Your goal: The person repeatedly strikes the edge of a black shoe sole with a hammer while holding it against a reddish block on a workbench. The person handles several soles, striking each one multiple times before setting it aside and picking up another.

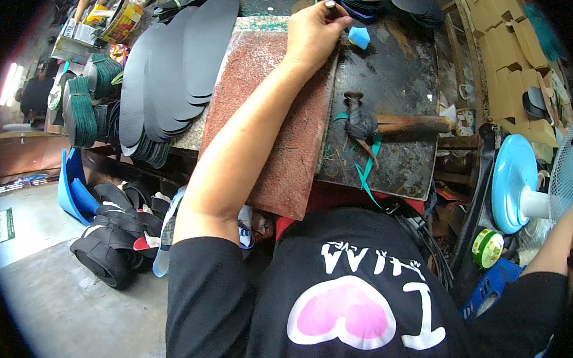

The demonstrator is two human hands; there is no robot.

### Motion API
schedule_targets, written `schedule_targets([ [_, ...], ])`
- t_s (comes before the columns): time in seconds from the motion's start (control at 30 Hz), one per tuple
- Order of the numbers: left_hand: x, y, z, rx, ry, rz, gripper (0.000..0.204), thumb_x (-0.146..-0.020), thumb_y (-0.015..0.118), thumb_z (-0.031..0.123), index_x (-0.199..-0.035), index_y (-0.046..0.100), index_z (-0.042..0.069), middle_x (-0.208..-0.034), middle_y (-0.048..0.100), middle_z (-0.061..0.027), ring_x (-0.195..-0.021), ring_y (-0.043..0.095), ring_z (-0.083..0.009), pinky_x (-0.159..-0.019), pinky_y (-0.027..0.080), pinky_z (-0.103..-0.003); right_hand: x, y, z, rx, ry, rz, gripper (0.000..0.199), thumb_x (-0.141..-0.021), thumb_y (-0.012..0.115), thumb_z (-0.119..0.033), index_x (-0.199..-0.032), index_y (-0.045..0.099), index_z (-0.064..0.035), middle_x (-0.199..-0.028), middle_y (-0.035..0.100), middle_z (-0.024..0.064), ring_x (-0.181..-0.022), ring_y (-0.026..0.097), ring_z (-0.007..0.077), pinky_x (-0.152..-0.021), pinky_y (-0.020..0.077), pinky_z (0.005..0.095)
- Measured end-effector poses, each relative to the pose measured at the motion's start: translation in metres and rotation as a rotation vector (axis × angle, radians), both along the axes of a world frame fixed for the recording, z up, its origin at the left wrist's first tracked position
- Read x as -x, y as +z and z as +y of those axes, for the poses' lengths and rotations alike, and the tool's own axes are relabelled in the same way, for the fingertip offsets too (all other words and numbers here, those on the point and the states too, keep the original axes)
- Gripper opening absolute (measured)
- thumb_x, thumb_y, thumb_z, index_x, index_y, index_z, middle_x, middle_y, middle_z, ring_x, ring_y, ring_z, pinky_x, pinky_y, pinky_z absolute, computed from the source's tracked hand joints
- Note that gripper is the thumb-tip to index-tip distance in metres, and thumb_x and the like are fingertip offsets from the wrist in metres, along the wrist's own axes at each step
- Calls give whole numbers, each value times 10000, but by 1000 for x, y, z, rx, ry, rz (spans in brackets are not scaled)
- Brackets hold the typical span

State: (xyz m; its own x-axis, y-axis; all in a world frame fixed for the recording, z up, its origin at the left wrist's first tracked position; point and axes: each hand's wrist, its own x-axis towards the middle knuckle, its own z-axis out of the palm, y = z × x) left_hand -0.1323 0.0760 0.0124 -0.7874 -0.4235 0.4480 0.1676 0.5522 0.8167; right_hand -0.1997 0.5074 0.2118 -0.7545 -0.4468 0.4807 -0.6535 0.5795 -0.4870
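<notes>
Gripping what is perhaps a pale-ended pen (330,5), too small to be sure, the left hand (318,31) is closed above the far end of the rough red-brown board (294,153), near a light-blue block (359,38). The pen should be light, stiff and easily pinched mid-barrel; the right hand's state cannot be told, being out of view.

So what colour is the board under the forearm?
The board is mottled reddish-brown; head view shows it best.
</notes>
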Motion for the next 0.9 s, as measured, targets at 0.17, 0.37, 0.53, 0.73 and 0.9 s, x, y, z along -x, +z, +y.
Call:
schedule_targets([
  [0.17,-3,9,1,-41,97,122,93,-826,752,158,-883,725,89,-756,709,-56,-702,681,-136,-669,526,-279,-44,-10,-86,258,329,-66,287,-934,547,-196,-1147,666,-46,-1143,668,115,-1091,617,248,-915,504,349],
  [0.37,-30,24,-17,-123,137,163,93,-844,740,170,-899,718,99,-767,707,-50,-710,669,-128,-670,516,-279,-81,-18,-166,493,632,-153,281,-927,556,-193,-1144,666,-53,-1130,671,110,-1080,620,249,-908,507,344],
  [0.53,-62,11,-30,-336,146,155,84,-857,728,130,-894,704,59,-776,702,-23,-731,647,-84,-674,507,-241,-90,-35,-218,601,756,-232,276,-922,563,-190,-1141,667,-58,-1119,674,105,-1072,623,249,-903,509,341],
  [0.73,-76,8,-29,-151,219,25,140,-900,683,172,-975,688,53,-849,681,-31,-834,644,-119,-781,509,-275,-127,-98,-381,-186,879,237,372,-807,734,-298,-1147,669,-165,-1098,667,77,-1171,555,290,-974,472,426],
  [0.9,-67,11,-28,-442,179,26,118,-877,710,134,-944,677,43,-838,705,-67,-783,653,-122,-761,523,-275,-164,-100,-445,-808,665,148,501,-781,689,-484,-1122,644,-120,-1172,620,166,-1142,580,273,-905,517,456],
])
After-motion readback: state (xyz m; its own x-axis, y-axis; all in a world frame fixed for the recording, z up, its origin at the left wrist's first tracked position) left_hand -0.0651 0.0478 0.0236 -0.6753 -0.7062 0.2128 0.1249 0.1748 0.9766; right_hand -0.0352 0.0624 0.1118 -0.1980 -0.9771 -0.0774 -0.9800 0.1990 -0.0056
